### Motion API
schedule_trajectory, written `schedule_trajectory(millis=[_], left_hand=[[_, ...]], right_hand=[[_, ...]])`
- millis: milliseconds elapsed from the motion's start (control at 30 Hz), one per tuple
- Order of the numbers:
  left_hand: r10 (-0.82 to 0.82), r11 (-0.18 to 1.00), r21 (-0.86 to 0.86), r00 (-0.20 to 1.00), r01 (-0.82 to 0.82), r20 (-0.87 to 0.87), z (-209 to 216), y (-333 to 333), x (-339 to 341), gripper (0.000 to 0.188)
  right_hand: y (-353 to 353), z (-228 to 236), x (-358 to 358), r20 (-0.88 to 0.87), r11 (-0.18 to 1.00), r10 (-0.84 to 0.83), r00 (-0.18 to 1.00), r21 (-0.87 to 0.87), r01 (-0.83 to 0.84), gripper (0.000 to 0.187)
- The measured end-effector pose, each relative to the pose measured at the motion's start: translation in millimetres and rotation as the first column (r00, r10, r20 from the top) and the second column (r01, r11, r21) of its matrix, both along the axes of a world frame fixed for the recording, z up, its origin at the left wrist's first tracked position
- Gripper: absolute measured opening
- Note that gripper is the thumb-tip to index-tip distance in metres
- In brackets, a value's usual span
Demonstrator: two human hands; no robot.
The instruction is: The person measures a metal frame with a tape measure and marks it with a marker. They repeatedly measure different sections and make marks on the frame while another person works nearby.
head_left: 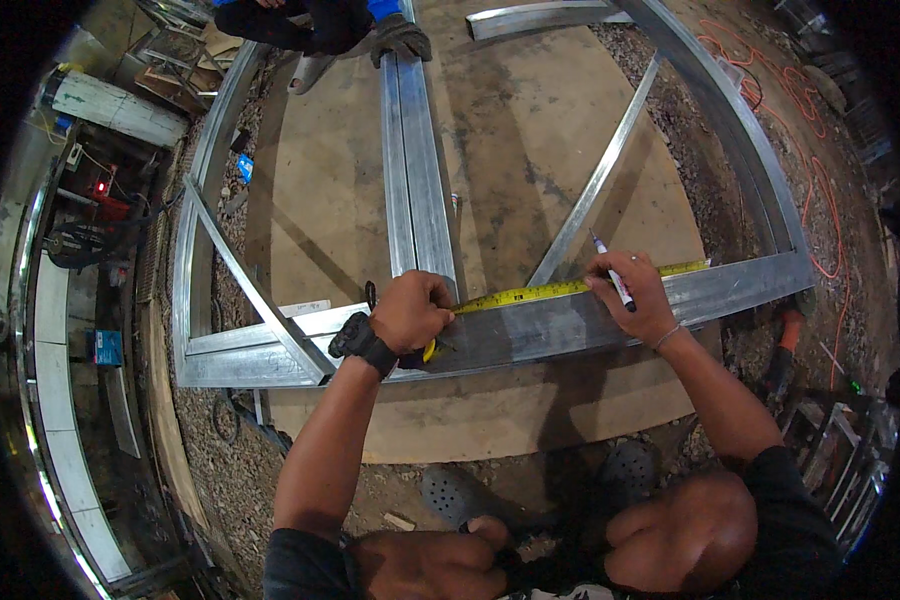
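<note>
My left hand (413,312) is closed on a tape measure at the near metal beam (560,330), where the long upright beam (418,180) meets it. A yellow bit of the tape case (429,350) shows under the hand. From there the yellow blade (530,293) stretches rightward along the beam's far edge, past my other hand. Between the fingers of my right hand (642,290) is a white marker pen (622,287) with a dark end, held just above the beam beside the blade. A black watch sits on my left wrist.
Thin diagonal braces (600,170) cross the frame's corners. At the top, a person crouches with a gloved hand (402,40) on the middle beam. An orange cable (818,200) winds along the right. An orange-and-black tool (785,345) lies beyond the frame's right end.
</note>
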State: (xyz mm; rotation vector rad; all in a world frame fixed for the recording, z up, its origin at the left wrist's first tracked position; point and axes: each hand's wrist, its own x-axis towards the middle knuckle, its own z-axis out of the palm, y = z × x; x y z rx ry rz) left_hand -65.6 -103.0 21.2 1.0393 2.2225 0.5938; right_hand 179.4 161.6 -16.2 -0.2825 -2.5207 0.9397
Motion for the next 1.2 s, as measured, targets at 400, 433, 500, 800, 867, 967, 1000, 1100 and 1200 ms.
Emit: schedule_trajectory(millis=[400,433,500,800,867,967,1000,1100,1200], left_hand=[[-0.021,0.999,0.025,0.999,0.022,-0.034,1.1,0.2,0.5,0.016],[-0.019,0.999,0.035,0.998,0.021,-0.061,1.6,-0.3,2.0,0.016],[-0.016,1.000,0.024,0.999,0.016,-0.031,0.7,-1.4,0.5,0.017],[-0.038,0.998,0.041,0.999,0.039,-0.006,1.7,-0.5,-0.2,0.018],[-0.034,0.998,0.050,0.999,0.034,0.001,2.9,-1.3,1.4,0.017],[-0.022,0.998,0.067,0.999,0.020,0.043,5.5,-2.7,1.5,0.017],[-0.014,0.998,0.068,0.998,0.010,0.064,3.5,-3.5,0.4,0.016],[0.010,0.994,0.105,0.995,-0.020,0.095,7.4,-5.0,2.7,0.015],[-0.002,0.991,0.137,1.000,-0.002,0.025,-0.4,-6.6,5.2,0.015]], right_hand=[[-0.1,-0.8,1.2,-0.016,1.000,-0.026,1.000,0.010,0.026,0.017],[0.2,-1.2,1.4,-0.009,0.999,-0.028,1.000,0.025,0.028,0.018],[0.9,-1.9,0.8,0.004,0.998,-0.030,1.000,0.054,0.030,0.019],[2.3,0.0,-1.0,0.069,0.998,-0.062,0.996,0.011,0.061,0.024],[3.0,1.8,-0.7,0.103,0.997,-0.072,0.992,0.001,0.072,0.025],[2.4,4.8,-1.0,0.111,0.993,-0.093,0.989,-0.057,0.100,0.025],[1.2,5.0,-2.0,0.107,0.990,-0.101,0.989,-0.085,0.110,0.024],[0.8,3.4,-4.3,0.116,0.994,-0.111,0.987,0.013,0.111,0.022],[0.3,2.5,-7.2,0.078,0.997,-0.081,0.994,0.024,0.079,0.021]])
